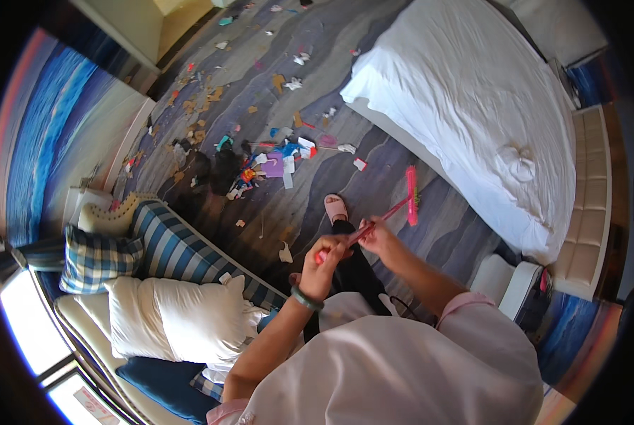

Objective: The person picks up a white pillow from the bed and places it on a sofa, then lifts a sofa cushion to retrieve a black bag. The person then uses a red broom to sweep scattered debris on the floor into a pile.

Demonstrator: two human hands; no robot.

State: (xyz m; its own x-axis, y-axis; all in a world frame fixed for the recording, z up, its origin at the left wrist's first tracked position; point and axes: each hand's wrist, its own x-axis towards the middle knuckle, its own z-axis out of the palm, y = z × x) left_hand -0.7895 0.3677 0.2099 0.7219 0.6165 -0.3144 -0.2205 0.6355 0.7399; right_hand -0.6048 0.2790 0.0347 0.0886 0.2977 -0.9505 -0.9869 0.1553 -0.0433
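A pink-red broom (412, 197) slants across in front of me, its wide head over the patterned carpet to the right and a little green showing at its bristles. My left hand (325, 259), with a green bangle at the wrist, is wrapped round the top end of the handle. Lower on the same handle, my right hand (378, 236) is closed too. Left of the broom, a heap of mixed litter (274, 164) lies on the carpet: coloured paper, a purple piece, white scraps and dark clumps.
Along the right stands a bed (459, 99) with a rumpled white sheet. A striped sofa (182, 241) with white pillows (175, 319) and a checked cushion (97, 258) is on the left. More scraps (204, 103) are scattered farther off. A white case-like object (526, 290) stands at lower right.
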